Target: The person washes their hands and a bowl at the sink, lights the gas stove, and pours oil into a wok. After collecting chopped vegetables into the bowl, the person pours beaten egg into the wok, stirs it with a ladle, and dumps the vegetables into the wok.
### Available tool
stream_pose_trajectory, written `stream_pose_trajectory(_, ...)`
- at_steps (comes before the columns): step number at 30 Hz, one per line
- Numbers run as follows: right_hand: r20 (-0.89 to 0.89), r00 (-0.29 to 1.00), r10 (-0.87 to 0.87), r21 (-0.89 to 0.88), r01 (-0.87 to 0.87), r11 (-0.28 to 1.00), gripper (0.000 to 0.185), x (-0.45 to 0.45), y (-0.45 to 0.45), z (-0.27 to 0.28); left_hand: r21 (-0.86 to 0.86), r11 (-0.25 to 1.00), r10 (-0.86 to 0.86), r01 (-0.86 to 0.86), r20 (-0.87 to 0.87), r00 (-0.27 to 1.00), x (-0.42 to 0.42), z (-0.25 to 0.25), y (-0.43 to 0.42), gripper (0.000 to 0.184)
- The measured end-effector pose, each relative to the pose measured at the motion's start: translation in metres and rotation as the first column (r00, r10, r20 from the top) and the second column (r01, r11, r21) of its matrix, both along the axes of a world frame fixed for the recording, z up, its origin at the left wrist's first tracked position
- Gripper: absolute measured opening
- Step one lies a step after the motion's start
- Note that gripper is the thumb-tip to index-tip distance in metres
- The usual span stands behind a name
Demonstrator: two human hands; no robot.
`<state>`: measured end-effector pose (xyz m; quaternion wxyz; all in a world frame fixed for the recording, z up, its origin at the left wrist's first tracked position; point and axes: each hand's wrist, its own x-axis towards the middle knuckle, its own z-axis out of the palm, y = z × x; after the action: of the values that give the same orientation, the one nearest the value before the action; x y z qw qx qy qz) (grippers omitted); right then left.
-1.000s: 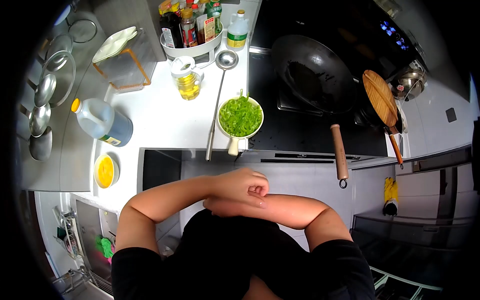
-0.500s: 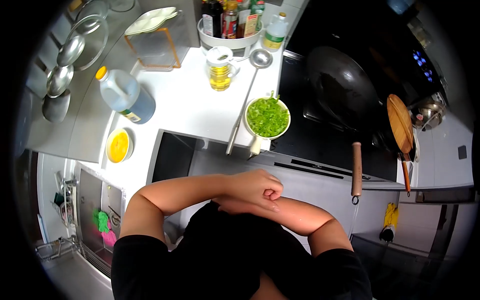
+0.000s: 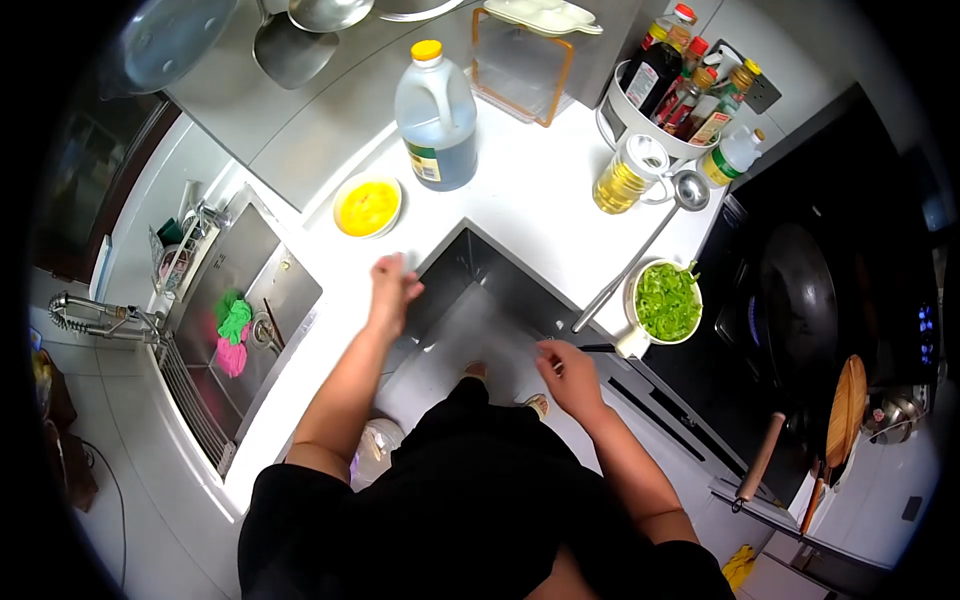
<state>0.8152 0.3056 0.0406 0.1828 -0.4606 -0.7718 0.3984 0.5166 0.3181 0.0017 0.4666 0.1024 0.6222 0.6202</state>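
Note:
My left hand (image 3: 393, 292) is held out, fingers slightly bent and apart, holding nothing. It is just below a white bowl (image 3: 340, 212) of yellow liquid that looks like beaten egg, and does not touch it. A large plastic jug (image 3: 437, 125) with a yellow cap stands behind the bowl. My right hand (image 3: 570, 378) hovers in front of the counter edge with loosely curled fingers and nothing visible in it. Nearest to it is a handled bowl of chopped green vegetable (image 3: 667, 302). A metal ladle (image 3: 640, 255) lies beside that bowl.
A wok (image 3: 797, 300) sits on the black stove, a bluish glow beside it, its wooden handle (image 3: 762, 462) jutting forward. An oil pitcher (image 3: 622, 185) and a round rack of bottles (image 3: 675, 95) stand at the back. At left is a sink (image 3: 290, 275) with green and pink cloths.
My hands, crossed together at my forearm before, have come apart: the left reaches towards the yellow bowl, the right extends forward. The view has turned left.

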Motion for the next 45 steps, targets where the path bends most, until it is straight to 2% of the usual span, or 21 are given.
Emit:
stream_pose_trajectory(2, -0.147, 0.976, -0.162, -0.023, 0.160, 0.987, 0.018, -0.005, 0.004, -0.002, 0.085, 0.983, 0.145, -0.162, 0.178, 0.973, -0.044, -0.009, 0.009, 0.077)
stream_pose_trajectory(5, -0.193, 0.961, -0.197, 0.005, 0.202, 0.979, 0.018, -0.016, 0.005, -0.009, 0.240, 0.958, 0.092, -0.158, 0.265, 0.960, -0.079, -0.012, 0.027, 0.083)
stream_pose_trajectory(6, -0.190, 0.960, -0.206, 0.007, 0.212, 0.977, 0.018, -0.020, 0.006, -0.009, 0.233, 0.955, 0.120, -0.183, 0.259, 0.958, -0.083, -0.011, 0.032, 0.059)
stream_pose_trajectory(9, -0.189, 0.943, -0.273, 0.052, 0.288, 0.956, 0.019, -0.025, 0.008, -0.009, 0.308, 0.947, -0.043, -0.090, 0.401, 0.915, -0.110, -0.033, 0.041, 0.061)
stream_pose_trajectory(11, -0.232, 0.897, -0.377, 0.061, 0.401, 0.914, 0.019, -0.023, 0.010, -0.012, 0.260, 0.955, 0.004, -0.140, 0.464, 0.886, -0.116, -0.038, 0.048, 0.048)
stream_pose_trajectory(12, -0.190, 0.892, -0.410, 0.006, 0.419, 0.908, 0.024, -0.020, 0.010, -0.011, 0.268, 0.956, 0.002, -0.117, 0.396, 0.918, -0.112, -0.032, 0.047, 0.046)
stream_pose_trajectory(17, -0.106, 0.832, -0.545, 0.087, 0.554, 0.828, 0.039, -0.011, 0.015, -0.021, 0.200, 0.979, -0.025, -0.045, 0.333, 0.943, -0.099, -0.009, 0.032, 0.046)
stream_pose_trajectory(19, 0.019, 0.822, -0.569, 0.435, 0.505, 0.745, 0.046, -0.015, 0.028, -0.028, 0.211, 0.977, -0.059, -0.018, 0.354, 0.934, -0.095, -0.001, 0.024, 0.045)
stream_pose_trajectory(24, 0.159, 0.673, -0.722, 0.211, 0.691, 0.691, 0.068, -0.012, 0.073, -0.055, 0.228, 0.962, -0.227, 0.152, 0.358, 0.906, -0.059, 0.041, 0.015, 0.044)
stream_pose_trajectory(27, -0.024, 0.554, -0.832, 0.271, 0.805, 0.528, 0.069, -0.012, 0.084, -0.069, 0.251, 0.933, -0.339, 0.257, 0.374, 0.863, -0.038, 0.055, 0.020, 0.045)
stream_pose_trajectory(28, -0.187, 0.398, -0.898, -0.376, 0.816, 0.440, 0.052, -0.009, 0.093, -0.067, 0.262, 0.920, -0.377, 0.291, 0.395, 0.838, -0.029, 0.060, 0.023, 0.045)
stream_pose_trajectory(29, -0.195, 0.386, -0.902, -0.372, 0.822, 0.432, 0.052, -0.004, 0.098, -0.065, 0.272, 0.906, -0.414, 0.324, 0.418, 0.809, -0.021, 0.065, 0.026, 0.046)
stream_pose_trajectory(30, -0.409, 0.227, -0.884, -0.690, 0.557, 0.463, 0.037, 0.000, 0.098, -0.046, 0.269, 0.891, -0.451, 0.367, 0.419, 0.788, -0.013, 0.069, 0.031, 0.044)
stream_pose_trajectory(31, -0.528, -0.016, -0.849, -0.837, 0.178, 0.517, 0.025, 0.004, 0.095, -0.024, 0.272, 0.883, -0.467, 0.383, 0.418, 0.779, -0.005, 0.075, 0.036, 0.044)
stream_pose_trajectory(33, -0.509, -0.024, -0.860, -0.838, 0.240, 0.489, 0.021, 0.009, 0.088, 0.011, 0.294, 0.823, -0.568, 0.486, 0.384, 0.728, 0.015, 0.085, 0.048, 0.043)
stream_pose_trajectory(35, -0.527, 0.087, -0.845, -0.795, 0.300, 0.527, 0.023, 0.019, 0.074, 0.025, 0.314, 0.768, -0.641, 0.559, 0.385, 0.664, 0.033, 0.092, 0.064, 0.045)
stream_pose_trajectory(37, -0.516, 0.083, -0.853, -0.782, 0.360, 0.508, 0.023, 0.028, 0.048, 0.048, 0.336, 0.705, -0.708, 0.624, 0.385, 0.592, 0.056, 0.102, 0.081, 0.047)
stream_pose_trajectory(39, -0.531, 0.180, -0.828, -0.703, 0.452, 0.549, 0.027, 0.037, 0.016, 0.080, 0.352, 0.614, -0.788, 0.707, 0.334, 0.518, 0.083, 0.112, 0.094, 0.050)
stream_pose_trajectory(41, -0.555, 0.163, -0.815, -0.673, 0.488, 0.556, 0.029, 0.051, -0.015, 0.111, 0.342, 0.565, -0.819, 0.751, 0.338, 0.463, 0.114, 0.125, 0.107, 0.051)
stream_pose_trajectory(44, -0.606, 0.277, -0.746, -0.473, 0.628, 0.618, 0.035, 0.087, -0.058, 0.132, 0.370, 0.459, -0.877, 0.808, 0.333, 0.346, 0.169, 0.141, 0.128, 0.050)
stream_pose_trajectory(45, -0.595, 0.262, -0.760, -0.422, 0.703, 0.572, 0.039, 0.104, -0.070, 0.140, 0.404, 0.402, -0.902, 0.822, 0.330, 0.278, 0.189, 0.146, 0.134, 0.049)
